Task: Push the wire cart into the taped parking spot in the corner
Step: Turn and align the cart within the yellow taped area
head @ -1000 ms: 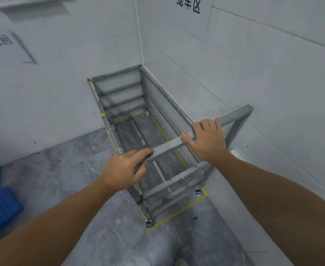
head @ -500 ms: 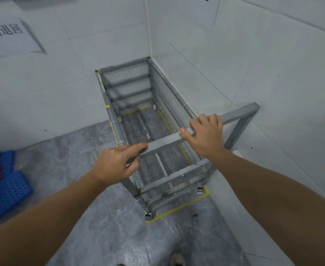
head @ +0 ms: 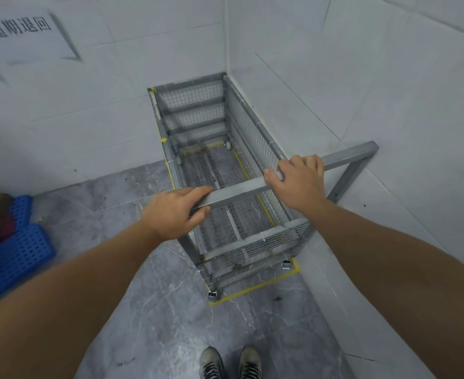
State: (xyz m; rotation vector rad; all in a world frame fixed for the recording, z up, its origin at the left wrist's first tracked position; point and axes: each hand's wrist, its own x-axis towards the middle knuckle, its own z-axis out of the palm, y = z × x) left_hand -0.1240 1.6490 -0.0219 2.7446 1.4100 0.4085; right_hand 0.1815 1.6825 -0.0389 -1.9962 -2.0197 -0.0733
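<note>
Since a second ago our view has tipped down, so our shoes now show at the bottom, while the wire cart sits in pretty much the same spot in the corner with both hands where they were on the handle.

Nearest to us, on our side of the cart, are our two grey sneakers on the grey marbled floor. Next up is the yellow tape outline, running along the floor just in front of the cart's near end, and the two near casters sit right at or just inside that line. Off to the left of the cart, well apart from it, there's a blue perforated plastic pallet.

Then the handle bar, sticking out over the cart's near end. Our left hand is curled around the bar's left end, fingers over the top and thumb underneath. Our right hand is further right on the same bar, fingers hooked over the far edge, thumb laid along the top. Both are closed on it, arms stretched out.

Beyond the hands, the cart's mesh basket runs away from us, its right side close along the right-hand white tiled wall, its far end up against the back wall. Left of and above the cart's far end, a paper sign with Chinese characters is stuck on that back wall.
</note>
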